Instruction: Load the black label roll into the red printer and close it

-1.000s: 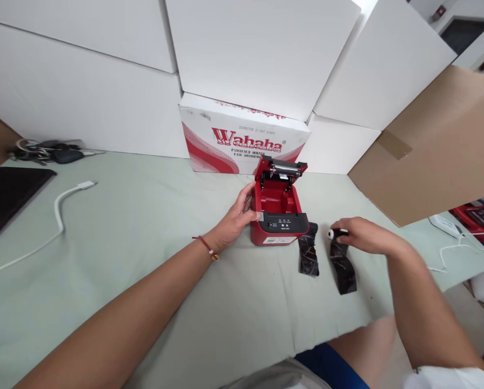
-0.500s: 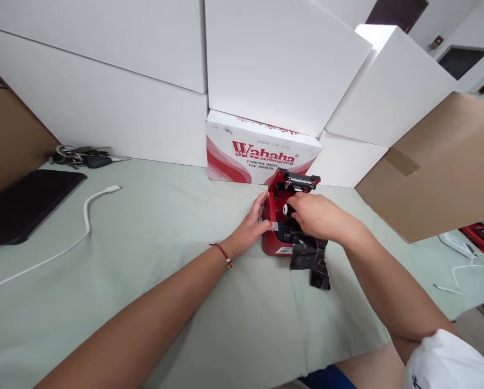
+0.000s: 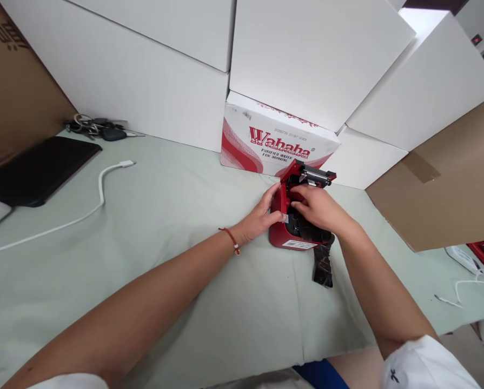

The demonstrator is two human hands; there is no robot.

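Observation:
A small red label printer (image 3: 280, 229) stands on the cloth with its lid (image 3: 315, 174) raised. My left hand (image 3: 264, 213) grips the printer's left side, thumb over the front rim and fingers along the outer wall. My right hand (image 3: 317, 205) reaches into the printer's compartment from the right. Its thumb and forefinger are apart, and nothing shows between them; the other fingers are hidden. Beneath that hand lies black film, and a crinkled black strip (image 3: 323, 265) hangs over the printer's front right corner onto the cloth.
A Wahaha water carton (image 3: 278, 140) stands just behind the printer, with white boxes (image 3: 306, 54) stacked around it. Cardboard (image 3: 440, 178) stands at right. To the left lie keys (image 3: 99, 128), a dark flat device (image 3: 42, 167) and a white cable (image 3: 99, 189).
My right hand has moved deeper into the compartment; the black roll with a white core no longer shows at its fingertips. Less black film hangs over the front. The camera view has shifted.

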